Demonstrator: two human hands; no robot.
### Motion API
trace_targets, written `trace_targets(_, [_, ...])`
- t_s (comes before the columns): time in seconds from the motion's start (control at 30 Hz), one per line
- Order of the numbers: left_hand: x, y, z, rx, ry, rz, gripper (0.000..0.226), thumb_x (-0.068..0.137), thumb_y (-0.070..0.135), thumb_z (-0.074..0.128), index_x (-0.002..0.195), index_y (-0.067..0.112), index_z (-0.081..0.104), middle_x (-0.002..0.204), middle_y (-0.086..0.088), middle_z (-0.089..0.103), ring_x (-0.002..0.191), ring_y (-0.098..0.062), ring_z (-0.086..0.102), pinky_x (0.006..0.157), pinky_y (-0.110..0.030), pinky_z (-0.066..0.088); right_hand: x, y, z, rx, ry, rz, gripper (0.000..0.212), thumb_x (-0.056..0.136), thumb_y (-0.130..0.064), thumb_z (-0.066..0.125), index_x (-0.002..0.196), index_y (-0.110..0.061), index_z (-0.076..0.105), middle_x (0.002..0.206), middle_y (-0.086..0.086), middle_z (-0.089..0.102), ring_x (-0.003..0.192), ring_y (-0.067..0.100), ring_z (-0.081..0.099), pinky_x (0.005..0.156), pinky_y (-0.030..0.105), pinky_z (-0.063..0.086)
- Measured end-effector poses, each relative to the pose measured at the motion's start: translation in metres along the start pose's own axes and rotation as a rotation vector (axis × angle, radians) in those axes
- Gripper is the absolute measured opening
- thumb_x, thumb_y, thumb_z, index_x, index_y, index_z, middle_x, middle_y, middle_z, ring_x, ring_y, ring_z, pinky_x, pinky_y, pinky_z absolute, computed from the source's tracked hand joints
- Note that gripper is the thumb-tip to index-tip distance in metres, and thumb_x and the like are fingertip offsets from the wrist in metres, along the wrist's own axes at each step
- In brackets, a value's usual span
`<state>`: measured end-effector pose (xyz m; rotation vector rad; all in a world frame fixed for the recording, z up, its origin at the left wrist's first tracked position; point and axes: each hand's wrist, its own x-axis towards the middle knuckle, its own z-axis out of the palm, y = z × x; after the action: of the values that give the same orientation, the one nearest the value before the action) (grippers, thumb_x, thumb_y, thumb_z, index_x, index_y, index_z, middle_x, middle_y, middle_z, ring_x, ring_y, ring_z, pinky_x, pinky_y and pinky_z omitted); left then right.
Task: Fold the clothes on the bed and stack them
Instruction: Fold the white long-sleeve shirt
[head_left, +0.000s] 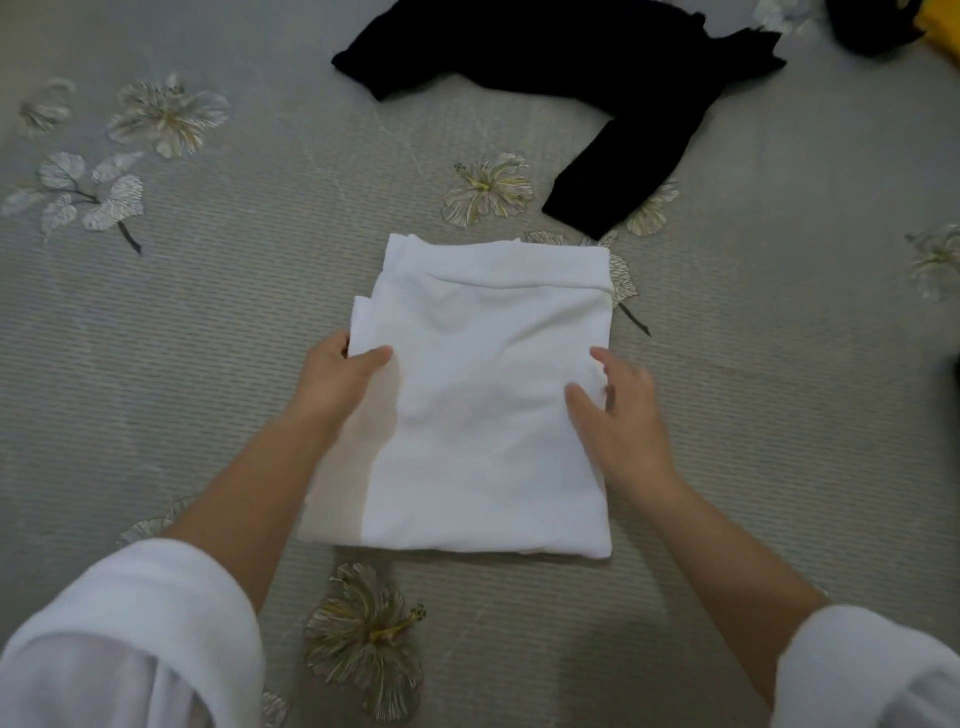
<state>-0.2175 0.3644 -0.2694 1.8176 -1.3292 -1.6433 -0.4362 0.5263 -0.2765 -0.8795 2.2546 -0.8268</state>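
Observation:
A white garment lies folded into a rectangle in the middle of the bed. My left hand grips its left edge, thumb on top and fingers tucked under the cloth. My right hand rests on the garment's right side, with thumb and fingers curled into the fabric near the edge. A black garment lies unfolded and crumpled farther back on the bed.
The bed cover is grey with a ribbed weave and embroidered flowers. A yellow cloth and a dark item sit at the far right corner. White sleeves cover both my forearms near the bottom.

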Motion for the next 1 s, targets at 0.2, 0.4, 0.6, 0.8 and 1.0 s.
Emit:
trace_targets(0.2, [0.017, -0.017, 0.009, 0.501, 0.149, 0.062, 0.040, 0.085, 0.024, 0.063, 0.121, 0.007, 0.056, 0.116, -0.015, 0.061, 0.107, -0.033, 0.056, 0.094, -0.043, 0.046, 0.042, 0.009, 0.000, -0.321, -0.123, -0.090, 0.042, 0.090, -0.045, 0.056, 0.129, -0.030, 0.055, 0.133, 0.000, 0.041, 0.127, 0.020, 0.037, 0.106, 0.040, 0.032])
trace_targets(0.4, [-0.007, -0.039, -0.007, 0.467, 0.094, -0.083, 0.061, 0.081, 0.051, 0.063, 0.128, 0.015, 0.049, 0.121, -0.008, 0.059, 0.106, -0.031, 0.058, 0.089, -0.043, 0.047, 0.074, 0.004, -0.003, 0.181, 0.027, 0.284, 0.036, 0.078, -0.037, 0.074, 0.097, -0.014, 0.055, 0.101, 0.004, 0.061, 0.087, 0.017, 0.059, 0.073, 0.030, 0.046])
trace_targets(0.6, [-0.025, -0.034, -0.013, 0.240, -0.042, -0.159, 0.037, 0.080, 0.037, 0.071, 0.111, 0.017, 0.065, 0.096, 0.003, 0.070, 0.079, -0.014, 0.067, 0.057, -0.024, 0.046, 0.030, 0.020, 0.003, 0.385, -0.187, 0.502, 0.025, 0.072, -0.030, 0.081, 0.087, -0.017, 0.066, 0.089, -0.002, 0.072, 0.075, 0.012, 0.070, 0.063, 0.027, 0.056])
trace_targets(0.8, [-0.069, -0.003, 0.012, 0.326, -0.058, 0.109, 0.033, 0.081, 0.026, 0.071, 0.111, 0.029, 0.059, 0.096, 0.017, 0.065, 0.087, -0.005, 0.061, 0.070, -0.027, 0.046, -0.006, 0.008, -0.016, 0.435, -0.160, 0.322, 0.017, 0.077, -0.012, 0.075, 0.084, -0.022, 0.063, 0.081, -0.010, 0.068, 0.060, -0.003, 0.065, 0.049, 0.014, 0.048])
trace_targets(1.0, [-0.142, 0.029, 0.061, 0.438, -0.281, 0.193, 0.033, 0.083, 0.028, 0.067, 0.114, 0.033, 0.058, 0.103, 0.012, 0.064, 0.088, -0.008, 0.061, 0.073, -0.032, 0.048, -0.063, 0.017, -0.103, 0.444, 0.019, 0.300, 0.023, 0.076, -0.018, 0.076, 0.090, -0.027, 0.060, 0.090, -0.007, 0.068, 0.082, 0.011, 0.065, 0.072, 0.033, 0.054])
